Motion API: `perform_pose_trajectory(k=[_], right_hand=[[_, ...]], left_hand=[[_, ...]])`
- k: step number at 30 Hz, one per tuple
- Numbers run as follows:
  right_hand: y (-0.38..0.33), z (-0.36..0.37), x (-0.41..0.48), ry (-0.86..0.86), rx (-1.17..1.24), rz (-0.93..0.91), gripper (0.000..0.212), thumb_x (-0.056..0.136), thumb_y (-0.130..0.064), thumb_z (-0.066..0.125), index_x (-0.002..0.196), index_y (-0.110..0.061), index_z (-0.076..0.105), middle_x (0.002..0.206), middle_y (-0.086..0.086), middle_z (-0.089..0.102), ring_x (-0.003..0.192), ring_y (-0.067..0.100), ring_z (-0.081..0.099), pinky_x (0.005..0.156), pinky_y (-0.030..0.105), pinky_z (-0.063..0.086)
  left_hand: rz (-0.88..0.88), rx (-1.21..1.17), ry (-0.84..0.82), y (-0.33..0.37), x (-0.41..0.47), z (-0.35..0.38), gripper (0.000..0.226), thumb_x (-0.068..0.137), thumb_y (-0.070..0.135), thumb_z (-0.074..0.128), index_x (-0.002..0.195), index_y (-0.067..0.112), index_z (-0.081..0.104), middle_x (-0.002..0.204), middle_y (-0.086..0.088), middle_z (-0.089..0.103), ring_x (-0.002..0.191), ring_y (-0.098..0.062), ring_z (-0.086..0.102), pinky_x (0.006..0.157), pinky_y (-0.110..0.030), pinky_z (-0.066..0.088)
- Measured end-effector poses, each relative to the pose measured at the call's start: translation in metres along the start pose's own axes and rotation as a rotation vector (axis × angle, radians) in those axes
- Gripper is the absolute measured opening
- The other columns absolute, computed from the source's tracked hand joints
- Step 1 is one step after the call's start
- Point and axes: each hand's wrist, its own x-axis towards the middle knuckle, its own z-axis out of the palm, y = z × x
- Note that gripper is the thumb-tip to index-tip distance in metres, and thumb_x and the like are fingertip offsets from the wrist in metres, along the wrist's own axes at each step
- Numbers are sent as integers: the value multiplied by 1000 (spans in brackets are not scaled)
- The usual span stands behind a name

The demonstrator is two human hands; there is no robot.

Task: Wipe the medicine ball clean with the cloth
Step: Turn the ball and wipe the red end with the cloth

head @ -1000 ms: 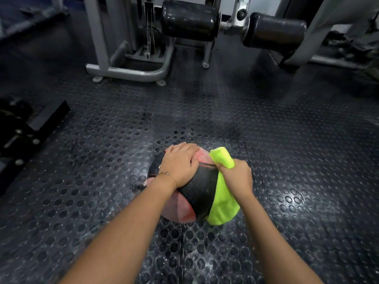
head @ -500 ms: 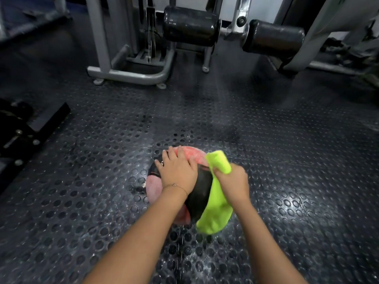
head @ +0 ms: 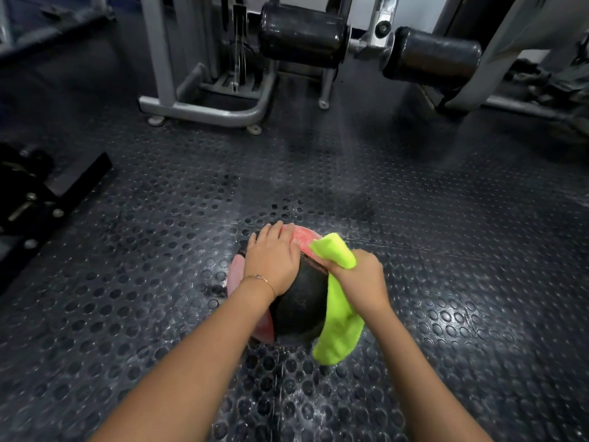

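A black and pink-red medicine ball (head: 299, 309) rests on the studded rubber floor in front of me. My left hand (head: 272, 261) lies flat on its top left, fingers spread forward, holding it steady. My right hand (head: 361, 282) grips a neon yellow-green cloth (head: 339, 327) pressed against the ball's right side. One end of the cloth sticks up above my fist and the longer end hangs down to the floor. The ball's right flank is hidden under the cloth.
A grey gym machine frame (head: 204, 108) with two black padded rollers (head: 299, 35) stands ahead across the floor. A black metal bracket (head: 47, 193) lies at the left. The dark floor (head: 446, 250) around the ball shows pale wet streaks.
My left hand has slid from the ball's top toward its left side. The right hand with the cloth has shifted slightly along the ball's right side.
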Motion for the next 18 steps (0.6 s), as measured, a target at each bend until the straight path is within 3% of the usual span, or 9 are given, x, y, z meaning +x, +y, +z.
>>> perform_pose_trajectory(k=[6, 10, 14, 18], right_hand=[[6, -2, 10, 102, 22, 110, 28, 77, -28, 65, 58, -15, 49, 66, 6, 54, 69, 29, 53, 61, 34, 38], [0, 5, -3, 37, -16, 5, 29, 77, -29, 64, 57, -18, 47, 63, 2, 53, 64, 24, 51, 58, 31, 35], [-2, -5, 9, 86, 2, 82, 22, 78, -29, 63, 65, -13, 57, 70, 8, 59, 72, 31, 56, 60, 32, 38], [-8, 0, -10, 34, -56, -49, 33, 77, -36, 64, 54, -21, 45, 66, 2, 55, 66, 25, 53, 59, 32, 37]], left_hand=[[89, 10, -33, -1, -3, -3, 47, 101, 28, 25, 147, 19, 27, 155, -1, 25, 143, -20, 19, 117, -37, 12], [125, 19, -53, -5, 1, -6, 47, 101, 29, 24, 147, 20, 26, 155, -1, 25, 144, -19, 18, 118, -36, 13], [149, 35, -45, -1, -1, -4, 46, 100, 28, 26, 146, 19, 29, 154, -2, 28, 142, -20, 21, 118, -35, 14], [163, 38, -22, 0, 1, -4, 46, 100, 28, 26, 145, 19, 31, 153, -1, 29, 142, -19, 22, 117, -33, 14]])
